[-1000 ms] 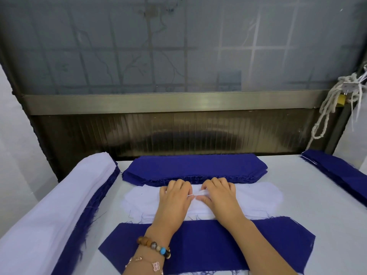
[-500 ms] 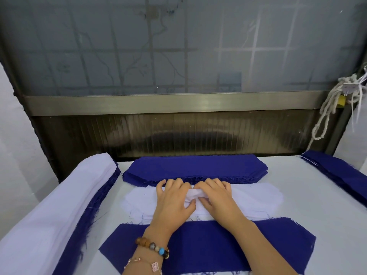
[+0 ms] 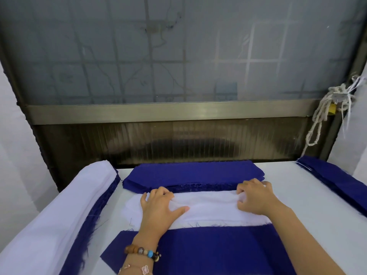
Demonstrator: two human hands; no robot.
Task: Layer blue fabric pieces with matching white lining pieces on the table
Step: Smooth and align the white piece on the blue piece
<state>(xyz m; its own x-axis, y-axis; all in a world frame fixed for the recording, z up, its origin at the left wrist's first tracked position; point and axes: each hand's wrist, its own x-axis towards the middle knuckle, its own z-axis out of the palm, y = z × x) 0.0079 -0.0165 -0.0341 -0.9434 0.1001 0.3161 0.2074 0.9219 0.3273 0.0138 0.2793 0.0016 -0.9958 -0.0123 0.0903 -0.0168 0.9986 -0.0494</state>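
Spreading apart from the middle, where they met a second ago, the left hand (image 3: 158, 207) and right hand (image 3: 256, 197) now grip the white lining piece (image 3: 208, 207) towards its ends, fingers curled into the cloth. It lies on the table (image 3: 309, 219) between the blue fabric piece (image 3: 218, 253) and the blue stack (image 3: 194, 173).

Sewing workshop — stacked cut fabric pieces (image 3: 194, 174).

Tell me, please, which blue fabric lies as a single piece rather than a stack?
The blue piece nearest the person, this side of the lining. The back pile and right pile show many layered edges.
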